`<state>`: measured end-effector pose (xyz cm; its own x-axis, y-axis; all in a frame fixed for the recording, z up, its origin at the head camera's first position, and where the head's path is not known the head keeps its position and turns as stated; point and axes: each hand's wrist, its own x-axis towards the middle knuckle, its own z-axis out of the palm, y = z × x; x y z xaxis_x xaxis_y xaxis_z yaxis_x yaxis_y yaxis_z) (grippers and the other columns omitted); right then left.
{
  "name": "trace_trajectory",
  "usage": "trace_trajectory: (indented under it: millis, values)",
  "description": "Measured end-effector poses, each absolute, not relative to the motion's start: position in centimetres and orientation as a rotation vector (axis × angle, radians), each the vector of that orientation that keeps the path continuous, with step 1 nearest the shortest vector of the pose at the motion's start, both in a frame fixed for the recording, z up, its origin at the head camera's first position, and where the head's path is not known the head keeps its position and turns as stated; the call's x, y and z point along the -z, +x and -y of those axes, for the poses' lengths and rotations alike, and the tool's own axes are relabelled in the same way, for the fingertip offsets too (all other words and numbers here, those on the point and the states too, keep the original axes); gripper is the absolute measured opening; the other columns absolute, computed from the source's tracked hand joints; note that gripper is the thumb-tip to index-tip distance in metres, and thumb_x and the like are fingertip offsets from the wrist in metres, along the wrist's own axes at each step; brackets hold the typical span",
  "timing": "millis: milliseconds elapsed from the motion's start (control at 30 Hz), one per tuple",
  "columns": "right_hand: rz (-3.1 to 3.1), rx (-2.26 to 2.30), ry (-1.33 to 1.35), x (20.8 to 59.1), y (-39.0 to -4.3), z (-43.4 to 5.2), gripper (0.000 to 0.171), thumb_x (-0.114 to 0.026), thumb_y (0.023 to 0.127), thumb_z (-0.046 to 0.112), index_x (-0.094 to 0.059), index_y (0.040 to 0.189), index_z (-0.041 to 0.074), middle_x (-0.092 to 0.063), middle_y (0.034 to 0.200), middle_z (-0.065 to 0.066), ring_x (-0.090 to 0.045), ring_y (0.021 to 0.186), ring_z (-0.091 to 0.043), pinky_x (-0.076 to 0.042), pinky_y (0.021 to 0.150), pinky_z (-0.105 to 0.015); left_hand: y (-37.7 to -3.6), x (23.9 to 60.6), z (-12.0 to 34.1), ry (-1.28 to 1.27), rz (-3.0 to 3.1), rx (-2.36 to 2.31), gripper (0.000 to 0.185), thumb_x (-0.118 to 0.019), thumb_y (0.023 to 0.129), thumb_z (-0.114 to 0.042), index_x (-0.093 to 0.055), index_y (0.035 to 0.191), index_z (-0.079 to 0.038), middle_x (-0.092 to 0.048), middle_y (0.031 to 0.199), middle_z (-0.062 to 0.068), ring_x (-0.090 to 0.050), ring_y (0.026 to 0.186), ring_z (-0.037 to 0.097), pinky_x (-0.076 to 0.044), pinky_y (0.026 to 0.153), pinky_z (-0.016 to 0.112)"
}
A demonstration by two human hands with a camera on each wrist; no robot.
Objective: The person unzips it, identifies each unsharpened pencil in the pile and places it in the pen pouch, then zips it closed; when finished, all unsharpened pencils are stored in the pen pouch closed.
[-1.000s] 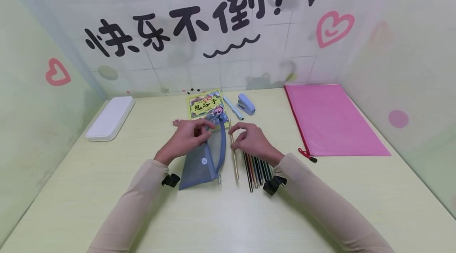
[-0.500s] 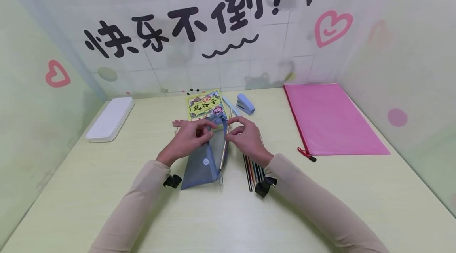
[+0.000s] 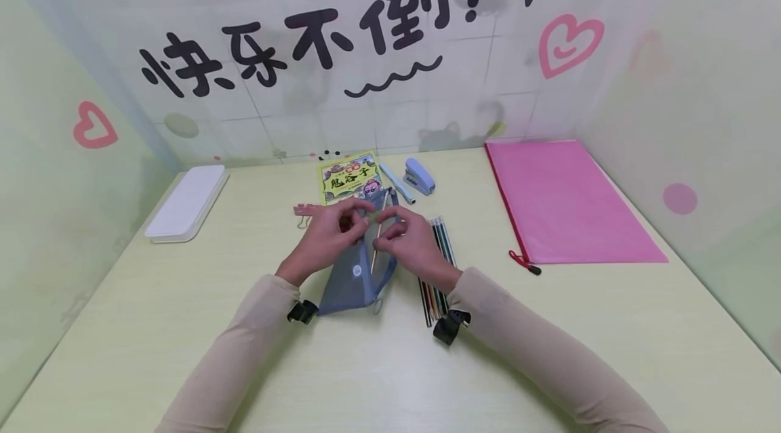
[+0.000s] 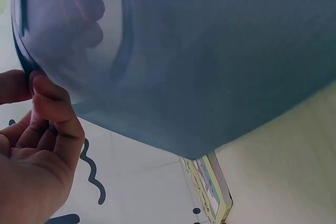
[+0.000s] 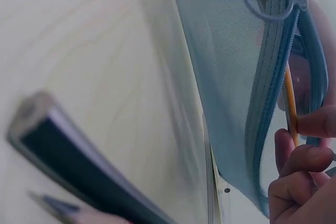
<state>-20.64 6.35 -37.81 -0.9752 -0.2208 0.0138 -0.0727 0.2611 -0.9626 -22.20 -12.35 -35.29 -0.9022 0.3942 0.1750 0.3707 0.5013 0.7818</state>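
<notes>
Head view: a person seated at a pale green desk (image 3: 152,324) works with both hands over a blue mesh pencil pouch (image 3: 354,280). The pouch lies near the middle of the desk, its open mouth lifted toward the far side and its lower corner resting on the surface.

The left hand (image 3: 326,236) holds the pouch at the rim of its mouth; in the left wrist view the thumb and curled fingers (image 4: 52,111) pinch the zipper edge, and the mesh fills most of that frame.

The right hand (image 3: 411,240) pinches a yellow pencil (image 3: 377,236) between thumb and fingers (image 5: 315,124). In the right wrist view the pencil (image 5: 290,100) stands inside the open zipper line, part of its shaft already within the mesh (how deep its tip reaches cannot be told).

Just right of the pouch, partly under the right wrist, lies a row of colored pencils (image 3: 441,263), side by side on the desk.

Beyond the hands lie a yellow-green book (image 3: 343,175), a pale blue pen (image 3: 396,182) and a small blue stapler (image 3: 419,177). A pink clip (image 3: 303,211) sits left of the book. A white box (image 3: 186,202) rests at the far left, and a pink zip folder (image 3: 567,206) at the far right.
</notes>
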Motion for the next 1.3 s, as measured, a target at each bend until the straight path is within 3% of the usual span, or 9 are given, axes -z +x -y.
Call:
trace_trajectory:
  millis: [167, 433, 667, 800, 1033, 1300]
  values:
    - [-2.426, 1.723, -0.24, 37.6, -20.5, -5.9, 0.04, -0.071, 0.084, 0.008, -0.064, 0.123, 0.011, -0.075, 0.085, -0.008, -0.073, 0.085, -0.027, -0.054, 0.071, -0.027, -21.8, 35.3, 11.9, 0.723, -2.708, -1.398, 0.023, -0.06, 0.099, -0.014, -0.066, 0.12, -0.009, -0.062, 0.078, 0.004, -0.057, 0.069, 0.019, -0.046, 0.062, 0.023]
    - [-2.53, 1.574, -0.321, 37.2, -20.4, -6.4, 0.045, -0.071, 0.088, 0.016, -0.062, 0.131, 0.017, -0.077, 0.094, -0.005, -0.072, 0.085, -0.016, -0.056, 0.072, -0.03, -21.7, 35.1, 12.1, 0.731, -2.709, -1.397, 0.023, -0.059, 0.1, -0.016, -0.066, 0.121, -0.009, -0.061, 0.079, 0.004, -0.056, 0.069, 0.019, -0.047, 0.062, 0.024]
    - [-2.645, 1.439, -0.394, 36.3, -20.1, -9.4, 0.029, -0.073, 0.087, 0.018, -0.068, 0.114, 0.009, -0.075, 0.088, -0.007, -0.068, 0.073, -0.018, -0.05, 0.061, -0.027, -21.9, 34.7, 13.0, 0.676, -2.731, -1.399, 0.023, -0.056, 0.101, -0.016, -0.066, 0.121, -0.009, -0.061, 0.081, 0.005, -0.057, 0.072, 0.02, -0.05, 0.066, 0.025]
    - [-2.674, 1.232, -0.49, 36.6, -20.0, -11.0, 0.021, -0.074, 0.085, 0.015, -0.07, 0.103, 0.006, -0.072, 0.08, -0.005, -0.061, 0.066, -0.014, -0.048, 0.06, -0.026, -21.9, 34.6, 13.6, 0.656, -2.758, -1.394, 0.026, -0.054, 0.099, -0.014, -0.067, 0.12, -0.008, -0.062, 0.08, 0.005, -0.058, 0.071, 0.02, -0.051, 0.064, 0.025]
    - [-2.671, 0.957, -0.687, 37.4, -19.9, -11.9, 0.02, -0.078, 0.083, 0.011, -0.069, 0.1, 0.006, -0.069, 0.076, 0.0, -0.059, 0.067, -0.009, -0.05, 0.066, -0.025, -22.1, 34.8, 14.3, 0.661, -2.751, -1.415, 0.028, -0.052, 0.098, -0.012, -0.066, 0.121, -0.003, -0.062, 0.081, 0.008, -0.057, 0.07, 0.02, -0.049, 0.063, 0.024]
    - [-2.778, 0.778, -0.72, 37.7, -19.8, -11.0, 0.024, -0.078, 0.078, 0.005, -0.067, 0.099, 0.004, -0.065, 0.073, 0.0, -0.057, 0.064, -0.008, -0.049, 0.065, -0.025, -22.0, 35.0, 14.4, 0.663, -2.756, -1.401, 0.027, -0.054, 0.099, -0.013, -0.066, 0.122, -0.004, -0.06, 0.079, 0.006, -0.057, 0.07, 0.019, -0.047, 0.063, 0.024]
